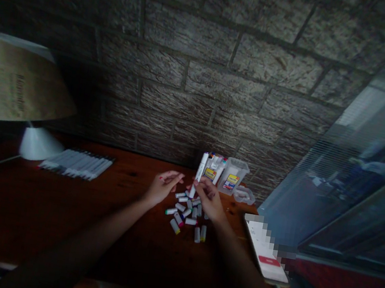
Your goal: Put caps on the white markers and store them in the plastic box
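Note:
My right hand is closed around the lower part of a white marker, which stands nearly upright in its fingers. To its left, my left hand has its fingers curled together towards the thumb. A small red spot shows at that hand's knuckles, and whatever the fingers pinch is too small to make out. Below both hands, several loose marker caps with coloured ends lie scattered on the wooden table. Just behind the held marker, a clear box of markers carries a yellow label.
A second clear container stands beside the box, with a clear lid near it. Several markers lie in a row at left, by a lamp. A tablet with a cable rests at the right edge. A brick wall rises behind.

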The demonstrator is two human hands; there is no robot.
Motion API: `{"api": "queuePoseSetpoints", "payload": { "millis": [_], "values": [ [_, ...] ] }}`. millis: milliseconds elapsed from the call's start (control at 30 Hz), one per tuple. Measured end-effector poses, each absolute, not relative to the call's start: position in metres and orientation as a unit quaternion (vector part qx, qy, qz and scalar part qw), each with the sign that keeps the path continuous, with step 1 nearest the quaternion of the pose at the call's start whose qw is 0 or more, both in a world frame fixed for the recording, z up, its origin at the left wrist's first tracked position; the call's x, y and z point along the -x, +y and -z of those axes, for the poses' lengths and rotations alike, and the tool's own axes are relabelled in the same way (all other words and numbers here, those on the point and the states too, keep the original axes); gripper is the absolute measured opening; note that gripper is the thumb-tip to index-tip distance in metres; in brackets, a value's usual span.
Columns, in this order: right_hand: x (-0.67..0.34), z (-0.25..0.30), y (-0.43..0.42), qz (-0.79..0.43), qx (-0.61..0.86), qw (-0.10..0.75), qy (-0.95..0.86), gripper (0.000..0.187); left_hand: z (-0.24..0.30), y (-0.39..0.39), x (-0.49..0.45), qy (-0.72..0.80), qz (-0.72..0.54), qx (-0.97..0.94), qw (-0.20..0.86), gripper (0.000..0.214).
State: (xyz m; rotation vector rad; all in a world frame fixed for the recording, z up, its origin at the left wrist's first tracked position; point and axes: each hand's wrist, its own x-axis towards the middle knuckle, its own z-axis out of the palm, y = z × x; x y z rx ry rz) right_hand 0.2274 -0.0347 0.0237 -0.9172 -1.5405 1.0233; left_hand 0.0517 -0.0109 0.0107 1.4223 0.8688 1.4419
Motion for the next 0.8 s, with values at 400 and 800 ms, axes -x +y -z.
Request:
{"api": "queuePoseSetpoints", "payload": {
  "millis": [400, 800],
  "values": [
    [-0.266, -0.080, -0.014, -0.260, 0.398, 0.662, -0.579, 0.042, 0.002, 0.001, -0.048, 0.370, -0.584, -0.584, 0.427, 0.047],
    [-0.313, -0.141, 0.030, -0.017, 0.563, 0.482, -0.671, 0.049, 0.005, 0.000, -0.050, 0.364, -0.558, -0.618, 0.417, 0.043]
  ]
}}
